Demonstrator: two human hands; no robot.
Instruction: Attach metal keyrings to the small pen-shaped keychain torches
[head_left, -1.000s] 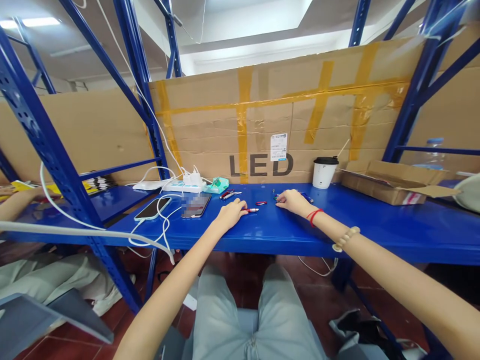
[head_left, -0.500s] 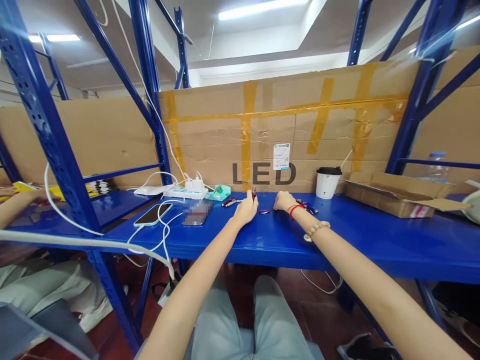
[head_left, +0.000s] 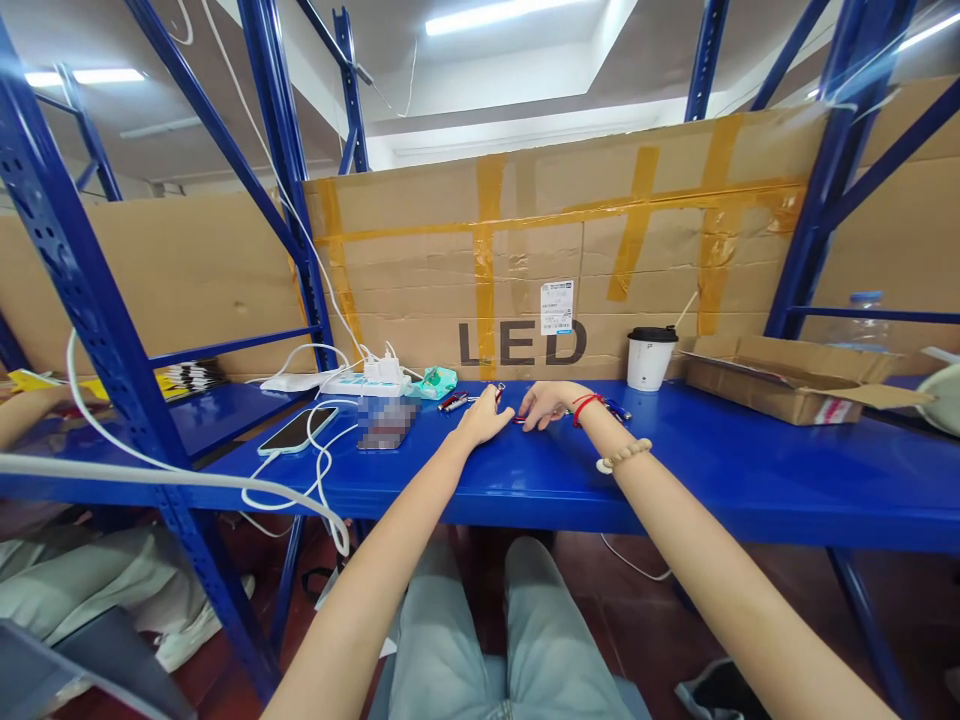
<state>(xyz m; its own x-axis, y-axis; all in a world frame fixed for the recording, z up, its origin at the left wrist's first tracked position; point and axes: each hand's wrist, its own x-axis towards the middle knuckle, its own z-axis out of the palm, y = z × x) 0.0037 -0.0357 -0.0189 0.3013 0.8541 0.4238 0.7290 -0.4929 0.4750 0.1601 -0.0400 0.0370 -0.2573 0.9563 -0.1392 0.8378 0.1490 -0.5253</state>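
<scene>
My left hand (head_left: 485, 420) rests on the blue shelf (head_left: 675, 470) with its fingers closed on a small red and silver pen-like piece (head_left: 499, 392) that sticks up past the fingertips. My right hand (head_left: 546, 404), with a red string and a bead bracelet at the wrist, lies just to its right, fingers curled over a small red clip on the shelf. A few more small red and silver pieces (head_left: 451, 401) lie just beyond the left hand.
Two phones (head_left: 296, 429) with white cables and a white power strip (head_left: 360, 382) lie at the left. A white cup with a black lid (head_left: 649, 357) and an open cardboard box (head_left: 787, 375) stand at the right. A taped cardboard sheet marked LED backs the shelf. Another person's arm shows far left.
My right hand has slid left, close to my left hand. The left hand has lowered the small piece toward the shelf. The view has shifted slightly.
</scene>
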